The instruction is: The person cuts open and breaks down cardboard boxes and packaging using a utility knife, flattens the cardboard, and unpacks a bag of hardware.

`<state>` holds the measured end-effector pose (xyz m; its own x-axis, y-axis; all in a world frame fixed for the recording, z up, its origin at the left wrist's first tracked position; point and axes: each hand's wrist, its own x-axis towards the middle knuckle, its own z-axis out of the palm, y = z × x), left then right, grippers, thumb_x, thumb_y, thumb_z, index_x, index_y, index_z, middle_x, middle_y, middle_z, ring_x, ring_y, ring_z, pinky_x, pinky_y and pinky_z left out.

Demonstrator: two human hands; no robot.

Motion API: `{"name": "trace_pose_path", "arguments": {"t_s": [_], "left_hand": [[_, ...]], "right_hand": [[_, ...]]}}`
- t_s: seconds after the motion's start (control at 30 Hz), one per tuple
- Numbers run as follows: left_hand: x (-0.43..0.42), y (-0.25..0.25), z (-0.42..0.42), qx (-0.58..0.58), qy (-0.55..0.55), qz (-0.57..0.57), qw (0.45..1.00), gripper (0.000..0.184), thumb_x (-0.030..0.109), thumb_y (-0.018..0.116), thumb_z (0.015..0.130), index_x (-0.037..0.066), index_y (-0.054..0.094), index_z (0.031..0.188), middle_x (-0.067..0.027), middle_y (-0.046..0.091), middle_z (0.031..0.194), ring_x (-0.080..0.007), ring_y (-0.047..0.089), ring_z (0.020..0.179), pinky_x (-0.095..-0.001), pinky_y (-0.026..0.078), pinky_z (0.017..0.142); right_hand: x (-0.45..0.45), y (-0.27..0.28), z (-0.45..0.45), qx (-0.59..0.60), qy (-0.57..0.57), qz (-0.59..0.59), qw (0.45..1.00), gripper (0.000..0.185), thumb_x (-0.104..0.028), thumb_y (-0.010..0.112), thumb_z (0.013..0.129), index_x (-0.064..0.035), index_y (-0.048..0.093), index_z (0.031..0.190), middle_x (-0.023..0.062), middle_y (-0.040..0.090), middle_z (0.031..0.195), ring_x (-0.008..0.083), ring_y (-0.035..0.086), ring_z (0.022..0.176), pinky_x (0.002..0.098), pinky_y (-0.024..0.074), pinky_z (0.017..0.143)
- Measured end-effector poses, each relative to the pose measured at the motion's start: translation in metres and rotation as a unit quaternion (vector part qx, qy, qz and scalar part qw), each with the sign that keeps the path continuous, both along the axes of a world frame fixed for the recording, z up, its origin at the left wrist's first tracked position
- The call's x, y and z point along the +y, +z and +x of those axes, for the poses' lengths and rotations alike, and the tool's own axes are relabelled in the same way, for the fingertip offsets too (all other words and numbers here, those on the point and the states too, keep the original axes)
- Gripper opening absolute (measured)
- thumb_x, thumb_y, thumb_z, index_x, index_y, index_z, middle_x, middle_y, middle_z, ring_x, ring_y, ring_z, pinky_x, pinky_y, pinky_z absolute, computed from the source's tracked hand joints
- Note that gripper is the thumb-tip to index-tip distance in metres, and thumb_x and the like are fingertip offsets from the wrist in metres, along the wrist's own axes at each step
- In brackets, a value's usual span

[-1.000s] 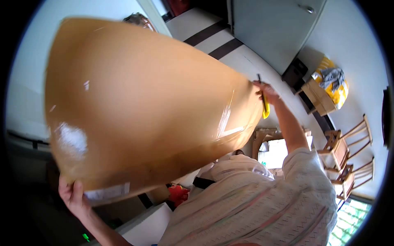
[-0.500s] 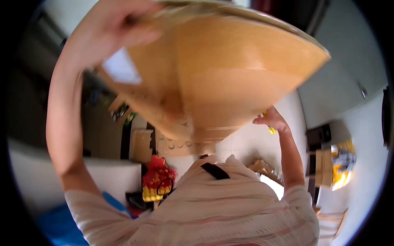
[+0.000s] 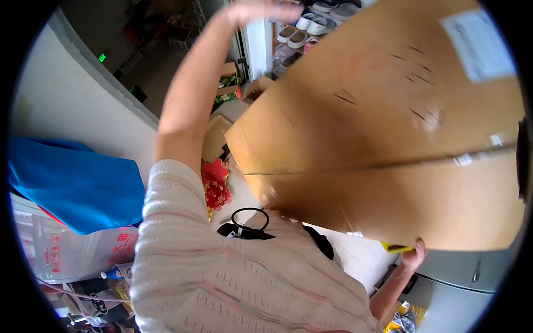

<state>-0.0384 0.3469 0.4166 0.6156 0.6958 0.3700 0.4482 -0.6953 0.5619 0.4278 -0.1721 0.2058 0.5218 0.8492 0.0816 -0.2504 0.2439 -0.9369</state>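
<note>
A large cardboard box (image 3: 355,133) fills the right half of the view, tilted, with a white label (image 3: 478,45) near its top right corner. My right hand (image 3: 414,256) is at the box's lower edge, its fingers closed round a yellow tool (image 3: 395,247) that is partly hidden behind the cardboard. My left hand (image 3: 266,11) is raised at the top edge of the view, blurred and off to the left of the box, its fingers stretched out.
Shoes (image 3: 316,24) stand on a rack at the top. A blue cloth (image 3: 78,183) lies over a clear plastic bin (image 3: 72,250) at the left. Red patterned material (image 3: 215,184) and small boxes are on the floor. A grey door (image 3: 455,272) is at lower right.
The box has swung to the right and turned, showing another face. My left hand has come off it and moved right. My right hand has moved lower, still with the yellow tool.
</note>
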Motion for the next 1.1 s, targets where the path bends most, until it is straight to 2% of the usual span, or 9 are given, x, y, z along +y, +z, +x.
{"name": "trace_pose_path", "arguments": {"t_s": [0.1,0.2,0.33,0.43,0.5,0.6,0.77,0.93,1.1], "left_hand": [[-0.002,-0.178,0.01,-0.09,0.002,-0.366,0.926,0.086,0.054,0.072,0.064,0.006,0.043,0.129,-0.0101,0.044,0.131,-0.0185,0.035,0.124,-0.0354,0.026,0.102],[-0.018,-0.287,0.039,-0.045,-0.196,-0.612,0.765,0.049,0.036,0.065,0.077,0.005,0.058,0.113,-0.0028,0.06,0.107,-0.0129,0.054,0.097,-0.0276,0.042,0.083],[-0.097,-0.33,0.099,-0.087,-0.096,-0.46,0.879,0.044,0.039,0.071,0.073,0.002,0.065,0.097,-0.0018,0.065,0.085,-0.0114,0.059,0.078,-0.0262,0.046,0.071],[-0.106,-0.301,0.142,-0.132,-0.076,-0.414,0.897,0.05,0.043,0.075,0.065,0.002,0.066,0.093,-0.006,0.067,0.084,-0.0153,0.062,0.074,-0.0307,0.047,0.068],[-0.123,-0.239,0.17,-0.121,-0.072,-0.318,0.937,0.052,0.047,0.074,0.062,0.004,0.067,0.091,-0.0108,0.066,0.079,-0.0222,0.063,0.073,-0.0336,0.047,0.066],[-0.149,-0.166,0.205,-0.042,-0.067,-0.069,0.994,0.052,0.057,0.069,0.059,0.008,0.066,0.075,-0.0106,0.062,0.07,-0.0251,0.062,0.067,-0.0354,0.046,0.06],[-0.191,-0.151,0.244,0.051,-0.158,0.133,0.977,0.041,0.051,0.066,0.063,0.01,0.062,0.069,-0.0051,0.063,0.07,-0.0235,0.061,0.065,-0.0381,0.044,0.06],[-0.224,-0.197,0.279,0.27,-0.26,0.241,0.895,0.022,0.034,0.061,0.073,0.013,0.066,0.072,-0.0022,0.064,0.071,-0.0203,0.061,0.065,-0.0401,0.041,0.06],[-0.256,-0.268,0.286,0.269,-0.313,0.343,0.844,0.01,0.021,0.058,0.068,0.015,0.066,0.066,-0.0007,0.063,0.066,-0.0186,0.058,0.062,-0.039,0.038,0.054]], "right_hand": [[-0.054,-0.007,0.043,0.012,-0.033,0.02,0.999,0.055,-0.032,0.069,0.071,-0.0016,0.052,0.112,0.0063,0.055,0.107,0.0225,0.052,0.098,0.0392,0.0399,0.088],[-0.088,-0.007,0.043,-0.017,-0.096,-0.013,0.995,0.065,-0.036,0.072,0.07,-0.0041,0.047,0.12,0.0074,0.05,0.119,0.0243,0.047,0.108,0.042,0.0379,0.092],[-0.101,-0.008,0.024,0.052,-0.145,-0.068,0.986,0.069,-0.035,0.076,0.066,-0.0067,0.048,0.122,0.0075,0.048,0.125,0.0256,0.043,0.114,0.0445,0.0325,0.099],[-0.119,-0.02,0.018,0.079,-0.187,-0.066,0.977,0.044,-0.043,0.069,0.073,-0.0132,0.055,0.102,0.0021,0.056,0.093,0.0181,0.053,0.078,0.0349,0.0448,0.071],[-0.104,-0.009,0.005,0.093,-0.286,-0.107,0.948,0.033,-0.048,0.059,0.08,-0.0161,0.051,0.075,-0.0032,0.046,0.06,0.0092,0.039,0.047,0.023,0.035,0.042],[-0.152,-0.053,0.02,0.154,-0.41,-0.266,0.859,0.027,-0.039,0.06,0.083,-0.0156,0.051,0.073,-0.0023,0.052,0.061,0.0071,0.042,0.045,0.0209,0.0349,0.039],[-0.144,-0.061,-0.037,0.212,-0.402,-0.329,0.828,0.011,-0.024,0.059,0.084,-0.0139,0.056,0.081,-0.0007,0.056,0.063,0.0076,0.043,0.042,0.0226,0.0358,0.036],[-0.016,0.022,-0.065,-0.112,-0.231,-0.263,0.93,0.008,-0.011,0.057,0.083,-0.004,0.052,0.085,0.0007,0.049,0.06,0.0054,0.038,0.041,0.019,0.0296,0.037],[0.148,0.096,-0.097,-0.179,-0.041,-0.206,0.961,0.034,-0.008,0.062,0.08,0.0011,0.052,0.111,0.001,0.056,0.08,0.0026,0.047,0.057,0.0153,0.0362,0.047]]}}
